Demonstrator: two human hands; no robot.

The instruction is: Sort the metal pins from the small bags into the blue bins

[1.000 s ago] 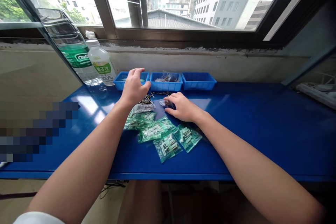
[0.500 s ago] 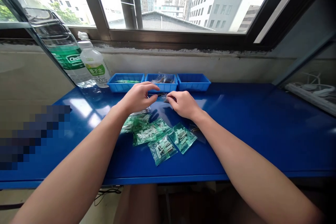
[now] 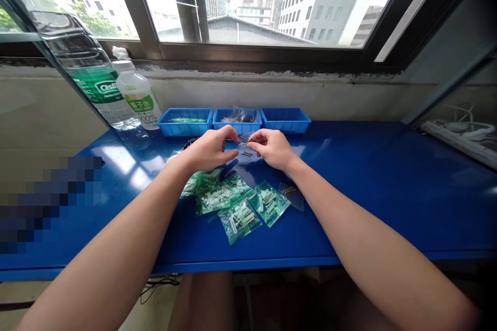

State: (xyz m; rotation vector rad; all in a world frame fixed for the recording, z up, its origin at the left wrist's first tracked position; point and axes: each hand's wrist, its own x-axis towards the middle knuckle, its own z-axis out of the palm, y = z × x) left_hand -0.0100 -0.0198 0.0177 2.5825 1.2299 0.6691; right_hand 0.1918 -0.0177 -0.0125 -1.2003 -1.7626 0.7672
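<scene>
My right hand [image 3: 274,149] pinches a small clear plastic bag [image 3: 245,138] just in front of the middle blue bin. Beside it on the left, my left hand [image 3: 213,149] has thumb and index finger apart, with nothing visible between them. Below the fingertips, a clear bag with small dark screw-like pieces [image 3: 247,154] lies on the table. Several green bags of white plugs and screws [image 3: 240,219] are spread nearer me, partly under my left wrist. By my right forearm lies another clear bag with brownish screw-like pieces [image 3: 290,194].
Three blue bins stand along the wall: the left bin [image 3: 185,129] holds green bags, the middle bin [image 3: 236,127] clear bags, the right bin [image 3: 286,126] a dark bottom. A large water bottle [image 3: 99,85] and a smaller bottle [image 3: 137,94] stand left. A power strip [image 3: 462,137] is right.
My right hand has lifted slightly and turned, and the clear bag in its fingers shows more. The small screw-like pieces below have come into view. My left thumb and finger have spread wider.
</scene>
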